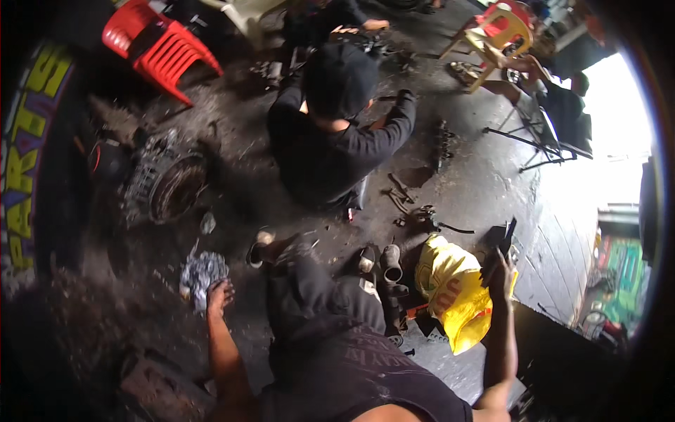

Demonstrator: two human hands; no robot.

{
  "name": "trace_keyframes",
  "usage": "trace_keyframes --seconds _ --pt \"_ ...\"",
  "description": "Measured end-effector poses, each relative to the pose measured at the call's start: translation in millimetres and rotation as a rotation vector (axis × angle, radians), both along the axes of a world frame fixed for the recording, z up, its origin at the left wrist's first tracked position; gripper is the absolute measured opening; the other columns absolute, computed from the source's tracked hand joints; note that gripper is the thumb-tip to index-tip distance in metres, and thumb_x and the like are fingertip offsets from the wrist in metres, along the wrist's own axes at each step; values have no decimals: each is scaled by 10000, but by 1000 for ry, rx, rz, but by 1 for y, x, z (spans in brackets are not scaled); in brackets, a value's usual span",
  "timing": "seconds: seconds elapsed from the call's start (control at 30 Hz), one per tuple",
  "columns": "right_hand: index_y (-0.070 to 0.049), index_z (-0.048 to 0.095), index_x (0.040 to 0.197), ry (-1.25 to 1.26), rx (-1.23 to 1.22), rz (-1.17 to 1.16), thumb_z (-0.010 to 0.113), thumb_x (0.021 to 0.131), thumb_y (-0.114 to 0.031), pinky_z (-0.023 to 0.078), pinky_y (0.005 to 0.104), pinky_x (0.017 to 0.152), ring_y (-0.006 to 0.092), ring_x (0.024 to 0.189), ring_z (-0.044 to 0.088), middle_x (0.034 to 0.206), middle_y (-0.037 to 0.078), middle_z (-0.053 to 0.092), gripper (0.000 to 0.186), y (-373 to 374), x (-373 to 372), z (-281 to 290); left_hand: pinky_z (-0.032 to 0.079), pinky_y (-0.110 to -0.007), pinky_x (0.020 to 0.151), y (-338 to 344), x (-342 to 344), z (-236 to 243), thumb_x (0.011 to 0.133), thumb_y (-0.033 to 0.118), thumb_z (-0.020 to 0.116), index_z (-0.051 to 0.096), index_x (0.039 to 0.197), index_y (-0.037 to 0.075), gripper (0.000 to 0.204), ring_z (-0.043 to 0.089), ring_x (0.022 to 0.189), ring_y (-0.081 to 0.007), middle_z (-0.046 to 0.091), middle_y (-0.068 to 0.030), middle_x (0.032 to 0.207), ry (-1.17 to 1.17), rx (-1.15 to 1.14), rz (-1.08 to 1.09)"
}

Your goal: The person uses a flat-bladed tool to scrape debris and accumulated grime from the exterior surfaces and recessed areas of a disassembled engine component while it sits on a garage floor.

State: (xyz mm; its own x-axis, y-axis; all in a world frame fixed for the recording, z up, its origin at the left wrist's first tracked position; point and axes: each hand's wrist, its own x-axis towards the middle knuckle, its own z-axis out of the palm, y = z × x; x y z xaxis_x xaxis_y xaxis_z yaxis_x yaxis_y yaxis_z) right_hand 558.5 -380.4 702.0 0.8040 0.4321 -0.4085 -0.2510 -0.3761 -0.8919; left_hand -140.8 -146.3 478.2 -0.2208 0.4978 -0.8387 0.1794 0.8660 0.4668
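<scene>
On the left, my left hand (220,297) has its fingers curled at the edge of a crumpled grey-blue rag (200,273) and grips it. Out to the right, my right hand (498,273) is closed around a dark, flat object (507,238) whose end sticks up past the fingers; its exact kind is not clear. Just left of that hand, a yellow plastic bag (460,309) lies crumpled over dark things on the floor. Dark cylindrical metal parts (391,266) stand between the bag and my legs.
A person in black (337,133) crouches with their back to me, straight ahead. A large round metal housing (176,186) sits at left. Loose metal parts (399,193) and hoses lie right of the person. Red chair (165,53), cream chair (510,32) and folding stand (538,144) are farther off.
</scene>
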Motion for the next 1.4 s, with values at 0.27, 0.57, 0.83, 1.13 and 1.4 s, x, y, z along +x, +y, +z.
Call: trace_keyframes --seconds 0.27,0.57,0.83,1.13,1.4 --pt "-87 557 903 84 -184 603 566 932 -215 365 230 400 72 475 475 622 -19 509 131 48 27 -16 497 -251 683 -149 41 22 913 100 653 649 1021 15 137 600 802 -90 656 -48 911 112 438 -117" --pt "-111 544 927 461 -260 748 550 957 -237 412 276 455 123 498 487 636 -8 487 130 44 -67 -103 526 -317 794 -303 183 30 911 238 671 639 1132 47 294 688 899 -189 717 -124 965 18 294 -273" --pt "-114 576 909 293 -408 959 561 947 -249 395 243 379 97 463 505 641 -9 538 141 16 -139 -133 539 -368 776 -501 107 -32 925 257 637 654 1107 50 276 703 901 -293 713 -157 953 272 185 -246" --pt "-54 582 1235 -514 -7 1887 624 874 -130 538 396 805 323 942 678 1006 135 681 371 -57 -218 -278 547 -340 777 -552 18 -51 946 216 611 656 1098 38 238 704 886 -256 709 -135 998 310 69 -234" --pt "-63 634 1099 -731 183 1802 624 874 -141 547 412 597 332 771 652 936 155 606 239 -71 -228 -534 556 -359 790 -477 24 -157 958 235 603 635 1160 57 272 693 934 -272 690 -134 1070 375 279 -284"
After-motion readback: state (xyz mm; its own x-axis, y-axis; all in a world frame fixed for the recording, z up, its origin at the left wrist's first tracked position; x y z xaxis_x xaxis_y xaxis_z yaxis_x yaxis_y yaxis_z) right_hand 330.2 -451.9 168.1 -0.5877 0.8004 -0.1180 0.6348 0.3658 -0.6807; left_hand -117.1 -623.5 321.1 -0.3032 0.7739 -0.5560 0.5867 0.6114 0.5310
